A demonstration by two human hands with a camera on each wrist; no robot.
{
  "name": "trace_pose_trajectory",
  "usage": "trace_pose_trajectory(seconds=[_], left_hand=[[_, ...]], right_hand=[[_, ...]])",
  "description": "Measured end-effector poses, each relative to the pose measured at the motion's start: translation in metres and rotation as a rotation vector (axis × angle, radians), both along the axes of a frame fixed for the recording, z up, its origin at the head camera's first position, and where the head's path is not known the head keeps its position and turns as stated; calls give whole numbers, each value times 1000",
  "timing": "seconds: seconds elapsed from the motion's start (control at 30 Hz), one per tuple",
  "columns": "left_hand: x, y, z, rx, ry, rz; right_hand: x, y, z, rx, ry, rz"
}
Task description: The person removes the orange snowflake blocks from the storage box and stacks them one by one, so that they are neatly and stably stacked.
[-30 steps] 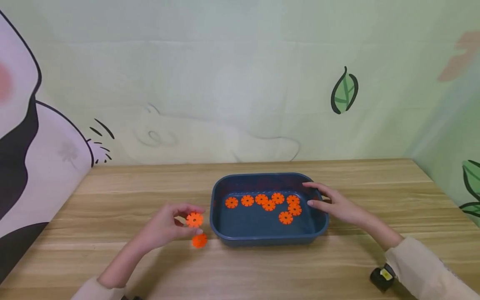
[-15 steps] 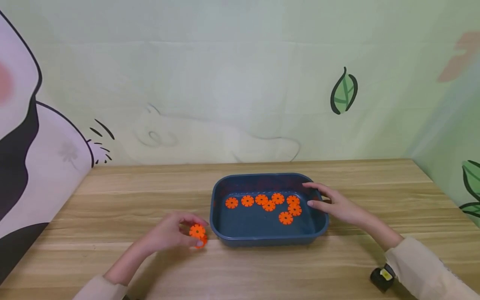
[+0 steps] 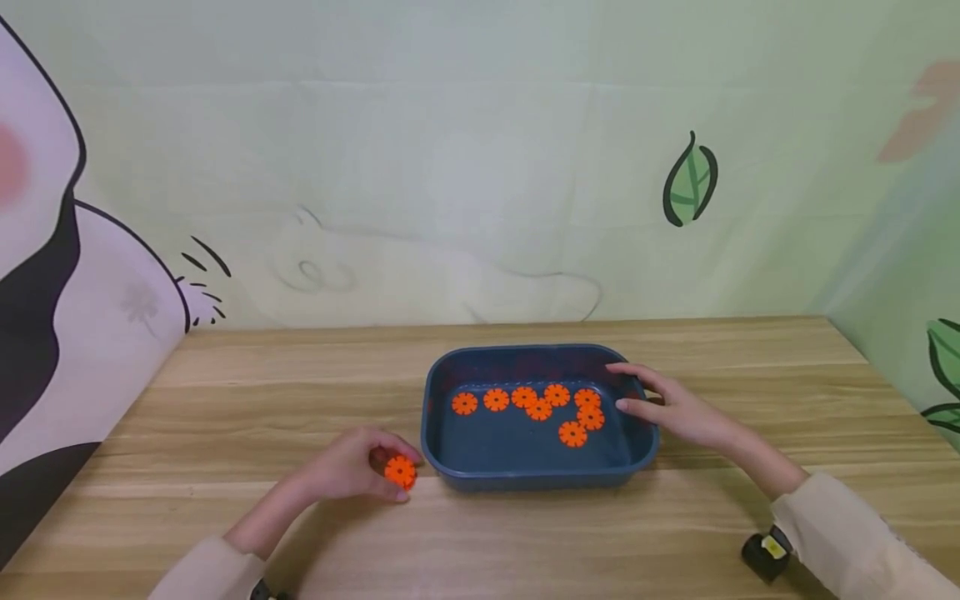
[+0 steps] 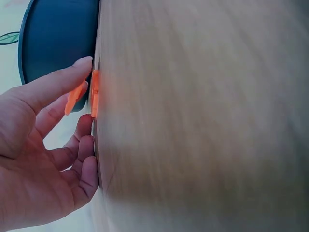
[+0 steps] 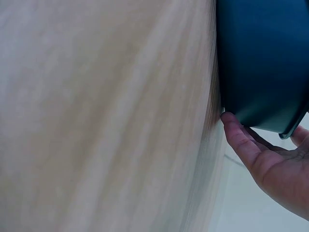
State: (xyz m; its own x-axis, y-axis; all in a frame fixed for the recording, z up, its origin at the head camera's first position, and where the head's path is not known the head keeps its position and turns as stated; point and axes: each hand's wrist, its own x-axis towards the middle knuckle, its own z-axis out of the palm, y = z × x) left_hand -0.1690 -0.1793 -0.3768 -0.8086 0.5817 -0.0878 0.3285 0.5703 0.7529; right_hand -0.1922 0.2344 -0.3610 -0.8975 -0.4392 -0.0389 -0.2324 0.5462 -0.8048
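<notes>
My left hand (image 3: 352,467) is low over the table left of the blue bin, holding an orange notched plastic disc (image 4: 75,99). That disc is tilted in the left wrist view. Right below it a second orange disc (image 4: 95,94) lies flat on the table, with the thumb and fingertips around it; from the head the two overlap. My right hand (image 3: 686,412) grips the right end of the dark blue bin (image 3: 525,480), thumb and a finger over the rim and other fingers against the outside wall. Several more orange discs (image 3: 496,400) lie on the bin's floor, some overlapping.
The bin stands on a wood-grain table (image 3: 300,367) in front of a pale green printed backdrop (image 3: 450,167). A black wrist device (image 3: 765,557) hangs under the right sleeve.
My left hand has come down and slightly right with its disc, which now overlaps the disc on the table. The right hand keeps its grip on the bin.
</notes>
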Motion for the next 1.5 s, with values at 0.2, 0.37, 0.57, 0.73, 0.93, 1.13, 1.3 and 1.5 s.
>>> trace_pose_trajectory(seconds=[0.2,0.37,0.57,0.73,0.93,1.13,1.3,1.5], left_hand=[[-1,1,0,-43,4,-4],[-1,2,0,-47,-2,-3],[-1,1,0,-31,-4,-15],[2,-2,2,13,-17,13],[10,1,17,24,73,136],[16,11,30,153,80,183],[17,27,39,211,86,246],[13,51,43,273,72,199]], right_hand=[[-1,1,0,2,-3,-2],[-1,1,-1,3,0,4],[0,1,0,6,4,3],[-1,1,-1,8,3,-1],[0,0,0,3,7,2],[1,-1,1,1,10,3],[1,0,1,2,17,6],[1,0,1,2,22,9]])
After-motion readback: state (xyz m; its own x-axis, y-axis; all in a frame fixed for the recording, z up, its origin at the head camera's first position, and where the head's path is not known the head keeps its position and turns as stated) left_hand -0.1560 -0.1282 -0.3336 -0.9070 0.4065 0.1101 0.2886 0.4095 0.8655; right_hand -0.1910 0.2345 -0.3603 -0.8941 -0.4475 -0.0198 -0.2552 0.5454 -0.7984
